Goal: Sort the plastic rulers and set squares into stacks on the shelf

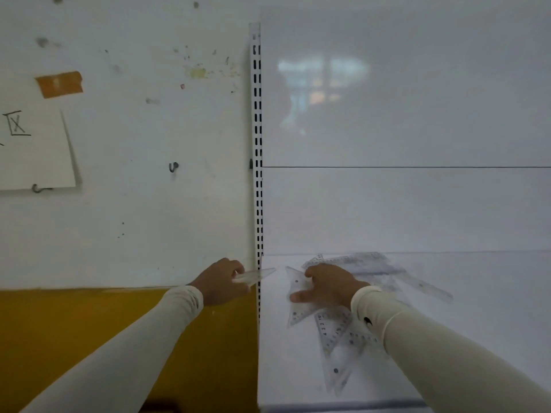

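Left hand (222,281) pinches a clear set square (255,275) just off the left edge of the white shelf (477,323), beside the slotted upright (258,144). Right hand (325,286), fingers spread, presses on another set square (296,296) lying on the shelf; more set squares (337,338) sit nearer the shelf's front edge, rulers (387,269) toward its back. Best move: slide the pressed piece flat, match edges, keep triangles apart from rulers. Writing: "IX" boxed on a paper sheet (35,150) left of the upright; small dark logo on the right sleeve (368,321), unreadable.
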Available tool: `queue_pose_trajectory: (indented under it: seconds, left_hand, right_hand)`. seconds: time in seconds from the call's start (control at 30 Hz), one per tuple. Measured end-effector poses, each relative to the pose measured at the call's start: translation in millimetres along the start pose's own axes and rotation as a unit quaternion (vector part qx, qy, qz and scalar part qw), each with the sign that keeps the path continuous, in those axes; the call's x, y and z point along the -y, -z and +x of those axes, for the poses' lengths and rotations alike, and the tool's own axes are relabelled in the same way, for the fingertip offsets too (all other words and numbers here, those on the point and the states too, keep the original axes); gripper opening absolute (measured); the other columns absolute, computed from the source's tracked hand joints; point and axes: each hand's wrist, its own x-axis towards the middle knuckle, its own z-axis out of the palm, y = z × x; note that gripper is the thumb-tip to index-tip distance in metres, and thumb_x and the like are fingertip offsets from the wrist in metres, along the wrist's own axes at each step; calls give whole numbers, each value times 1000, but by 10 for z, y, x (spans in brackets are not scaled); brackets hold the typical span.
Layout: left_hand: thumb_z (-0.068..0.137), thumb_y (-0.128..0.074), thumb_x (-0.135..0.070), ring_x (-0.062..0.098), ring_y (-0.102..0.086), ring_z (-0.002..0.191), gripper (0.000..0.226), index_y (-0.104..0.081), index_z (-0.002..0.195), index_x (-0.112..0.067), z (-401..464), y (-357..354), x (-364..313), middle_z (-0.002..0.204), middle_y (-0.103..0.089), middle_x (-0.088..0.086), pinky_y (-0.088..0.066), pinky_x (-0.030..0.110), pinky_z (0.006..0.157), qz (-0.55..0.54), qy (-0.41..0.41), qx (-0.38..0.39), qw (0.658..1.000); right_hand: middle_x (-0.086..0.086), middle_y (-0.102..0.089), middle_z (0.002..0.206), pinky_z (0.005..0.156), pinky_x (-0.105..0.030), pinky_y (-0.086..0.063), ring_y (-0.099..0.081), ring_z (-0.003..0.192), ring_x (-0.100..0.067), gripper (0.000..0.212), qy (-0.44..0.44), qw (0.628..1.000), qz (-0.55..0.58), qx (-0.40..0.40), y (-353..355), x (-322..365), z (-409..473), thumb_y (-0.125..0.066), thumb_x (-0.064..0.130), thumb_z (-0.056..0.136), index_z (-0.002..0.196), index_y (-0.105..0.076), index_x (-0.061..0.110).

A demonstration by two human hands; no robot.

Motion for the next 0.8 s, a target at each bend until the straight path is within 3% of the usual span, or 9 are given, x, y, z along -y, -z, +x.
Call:
queue_pose_trajectory:
  seconds: [0.23,0.37,0.53,0.7,0.8]
  left_hand:
    - [87,-63,-42,16,-50,101,51,-49,130,-18,-225,3,224,115,-47,0,-46,28,88,9,22,17,1000]
    - [87,-63,-42,15,-48,100,51,-48,130,-19,-260,-24,234,112,-46,-1,-42,26,88,6,17,12,1000]
    - [85,-64,-43,15,-48,99,52,-49,129,-19,-249,-51,215,111,-47,-1,-43,28,88,-3,13,9,1000]
    - [86,-64,-42,16,-50,101,51,-49,129,-18,-236,-69,178,113,-47,0,-46,28,89,-10,6,14,1000]
    - [86,-64,-41,16,-50,100,50,-50,129,-18,-255,-76,191,115,-49,1,-46,29,89,-9,7,13,1000]
  right_hand:
    - [-1,-56,118,92,-33,-44,-53,109,-21,64,-30,998,54,-7,-88,103,166,-72,63,69,111,-54,16]
    - [-1,-52,122,95,-29,-40,-50,116,-20,62,-13,996,88,-30,-85,87,146,-75,49,75,123,-52,18]
    - [6,-52,99,77,-23,-38,-53,91,-12,20,39,988,102,-113,-17,14,90,-70,36,82,95,-56,31]
    - [13,-57,90,74,-22,-44,-55,85,-6,23,96,992,65,-40,-35,40,-69,-73,50,74,79,-60,33]
    - [11,-59,91,74,-22,-45,-57,87,-8,22,106,991,76,-36,-13,90,-134,-72,45,77,75,-59,28]
